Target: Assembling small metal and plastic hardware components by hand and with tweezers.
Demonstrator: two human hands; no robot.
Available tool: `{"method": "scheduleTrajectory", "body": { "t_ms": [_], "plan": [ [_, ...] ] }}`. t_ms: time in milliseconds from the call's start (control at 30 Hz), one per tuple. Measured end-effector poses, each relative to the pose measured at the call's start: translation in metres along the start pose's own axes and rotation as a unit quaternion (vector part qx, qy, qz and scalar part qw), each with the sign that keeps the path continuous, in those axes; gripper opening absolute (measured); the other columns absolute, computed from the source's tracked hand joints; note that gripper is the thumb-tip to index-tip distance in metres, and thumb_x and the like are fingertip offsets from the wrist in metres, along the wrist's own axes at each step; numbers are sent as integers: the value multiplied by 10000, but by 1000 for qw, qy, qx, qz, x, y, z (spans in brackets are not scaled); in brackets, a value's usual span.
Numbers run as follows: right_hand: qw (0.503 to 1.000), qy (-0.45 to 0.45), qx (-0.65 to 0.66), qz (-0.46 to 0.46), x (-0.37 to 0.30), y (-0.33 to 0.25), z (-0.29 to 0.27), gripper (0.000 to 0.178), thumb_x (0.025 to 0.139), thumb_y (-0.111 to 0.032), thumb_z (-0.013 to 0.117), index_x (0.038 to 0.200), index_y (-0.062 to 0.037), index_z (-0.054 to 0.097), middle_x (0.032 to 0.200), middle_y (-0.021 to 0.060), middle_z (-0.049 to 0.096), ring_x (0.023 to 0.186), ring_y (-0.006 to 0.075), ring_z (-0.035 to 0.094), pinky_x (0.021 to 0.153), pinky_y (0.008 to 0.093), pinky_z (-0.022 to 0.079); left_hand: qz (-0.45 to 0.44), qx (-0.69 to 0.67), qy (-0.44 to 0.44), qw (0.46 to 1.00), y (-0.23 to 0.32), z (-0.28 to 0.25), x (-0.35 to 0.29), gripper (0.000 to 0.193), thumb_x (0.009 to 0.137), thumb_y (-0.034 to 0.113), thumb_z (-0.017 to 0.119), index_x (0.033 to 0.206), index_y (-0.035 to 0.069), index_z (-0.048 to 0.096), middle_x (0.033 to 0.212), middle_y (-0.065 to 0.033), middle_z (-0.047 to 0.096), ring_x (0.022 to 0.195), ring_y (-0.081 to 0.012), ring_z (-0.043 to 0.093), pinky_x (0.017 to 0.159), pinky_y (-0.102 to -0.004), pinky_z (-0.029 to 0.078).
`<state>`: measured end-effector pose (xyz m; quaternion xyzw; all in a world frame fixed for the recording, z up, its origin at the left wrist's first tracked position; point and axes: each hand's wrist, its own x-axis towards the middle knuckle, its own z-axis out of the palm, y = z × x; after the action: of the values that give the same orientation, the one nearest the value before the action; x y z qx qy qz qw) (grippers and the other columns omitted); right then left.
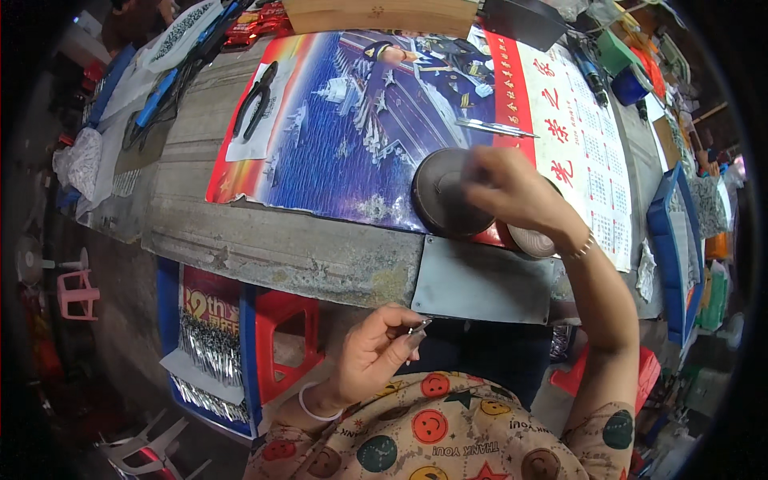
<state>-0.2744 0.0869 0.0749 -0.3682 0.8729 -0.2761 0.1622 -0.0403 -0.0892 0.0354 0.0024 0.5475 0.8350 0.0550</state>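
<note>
My left hand (370,356) is closed in a pinch in front of the table edge, thumb and forefinger gripping a small shiny metal piece (421,326). The piece is too small to name. Over a dark round dish (432,200) hovers my right hand (512,188), its fingers smeared by motion; whether they hold anything is hidden. Partly under the right wrist lies a paler round dish (531,242). Beyond that hand, slim metal tools (498,128) rest on a poster (312,172). A flat grey plate (483,280) is set at the table's front edge, between my hands.
Black-handled pliers (256,102) lie on white paper at the poster's left. A wooden box (380,18) stands at the back. Blue trays sit right (676,248) and below the table at left, the latter holding several metal pieces (210,352). Red stools (284,340) stand underneath.
</note>
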Motion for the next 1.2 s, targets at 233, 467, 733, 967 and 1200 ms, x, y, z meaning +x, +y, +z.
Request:
{"method": "scheduleTrajectory", "body": {
  "t_ms": [233,467,733,967,1200],
  "plan": [
    [777,88,613,115,-75,-4,4,145,784,52,622,822,-36,512,770,89,618,689,154,612,628,264,504,-24,1,-49,999,-11,15,9,202,947,31,512,1141,-24,496,933,-29,515,729,-57,512,652,-182,426],
    [754,44,643,124,-121,-7,15,115,789,29,684,859,14,593,836,83,617,732,154,620,643,262,523,-13,18,-91,996,-14,35,24,115,923,13,543,1022,-42,526,920,-105,547,708,-95,537,613,-199,452],
    [755,-90,646,68,-152,-20,28,83,878,-38,625,887,24,570,858,65,563,683,101,533,576,224,440,144,265,-164,939,0,60,46,188,773,-52,672,942,-15,598,799,-114,616,632,-189,602,550,-269,470],
    [691,-102,716,13,-159,-8,42,144,875,-1,609,976,6,506,943,47,457,761,95,491,647,222,428,175,306,-221,909,-1,67,52,225,745,-17,716,930,4,589,779,-121,613,618,-231,617,525,-304,484],
    [664,-139,734,-27,-157,-4,45,148,909,-26,569,1004,-1,458,882,11,453,765,57,443,666,213,404,180,282,-225,915,-5,68,53,223,753,-12,710,938,1,588,800,-121,625,650,-235,635,559,-302,506]
  ]
}}
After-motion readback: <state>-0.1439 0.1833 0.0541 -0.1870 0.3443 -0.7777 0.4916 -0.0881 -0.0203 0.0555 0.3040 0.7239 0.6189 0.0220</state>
